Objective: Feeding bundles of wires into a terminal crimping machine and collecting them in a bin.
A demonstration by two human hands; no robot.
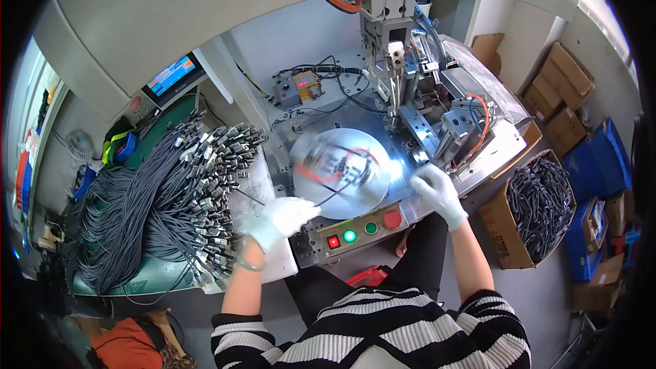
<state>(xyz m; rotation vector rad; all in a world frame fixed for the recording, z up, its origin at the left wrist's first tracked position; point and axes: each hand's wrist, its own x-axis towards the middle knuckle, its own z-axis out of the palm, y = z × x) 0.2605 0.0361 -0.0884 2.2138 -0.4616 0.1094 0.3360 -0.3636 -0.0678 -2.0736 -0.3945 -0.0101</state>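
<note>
pattern (333,164) on pale disc (370,196) blurred; right fingers (424,176): hold unclear

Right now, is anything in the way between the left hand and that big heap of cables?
Nothing visible blocks it: between the left hand and the cable heap lies white surface, crossed by one thin dark cable.

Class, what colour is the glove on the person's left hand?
White. The left glove shows best in the head view, the only one here.
</note>
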